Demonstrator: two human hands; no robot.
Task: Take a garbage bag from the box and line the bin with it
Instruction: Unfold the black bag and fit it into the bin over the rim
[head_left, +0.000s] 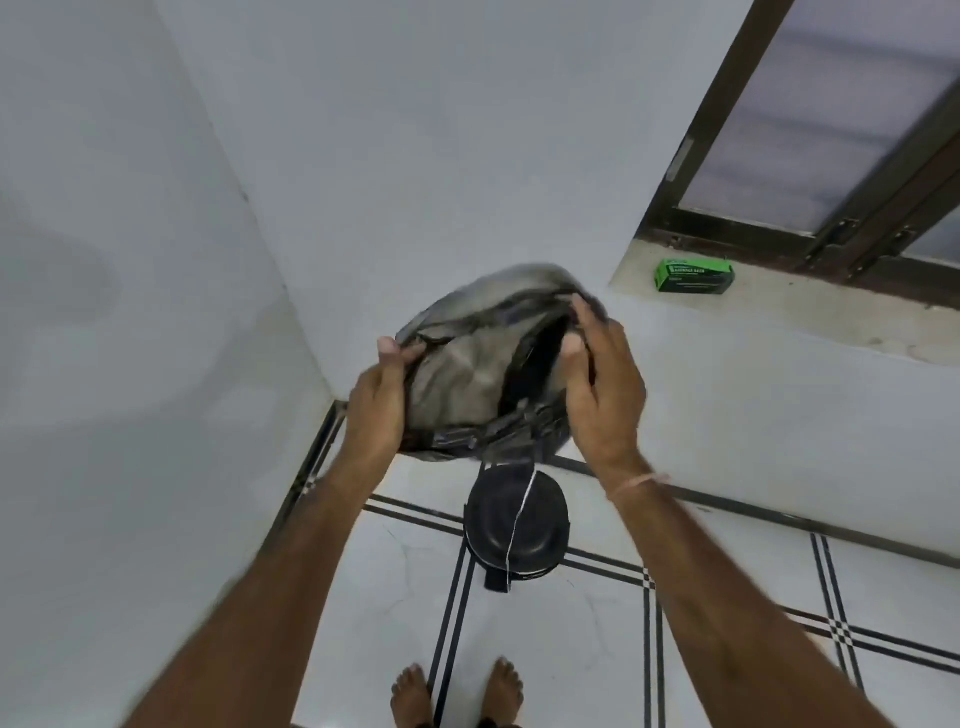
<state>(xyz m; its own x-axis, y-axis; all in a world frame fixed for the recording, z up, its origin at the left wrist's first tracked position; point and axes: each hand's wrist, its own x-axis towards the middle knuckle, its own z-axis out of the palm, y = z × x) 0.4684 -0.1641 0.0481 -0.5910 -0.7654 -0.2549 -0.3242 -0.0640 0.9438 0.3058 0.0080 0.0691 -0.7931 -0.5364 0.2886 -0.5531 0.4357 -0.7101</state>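
Left hand (376, 408), right hand (605, 397) grip bag (467, 374) over bin (540, 519); box (693, 275) on sill (789, 309).

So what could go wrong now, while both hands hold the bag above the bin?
The thin bag, pulled between the left hand and right hand, might tear. The bin below looks closed, so with both hands busy the bag may not go in.

White lettering on the green box (694, 276) on the sill (779, 307), apparently "GARBAGE BAGS", the rest illegible
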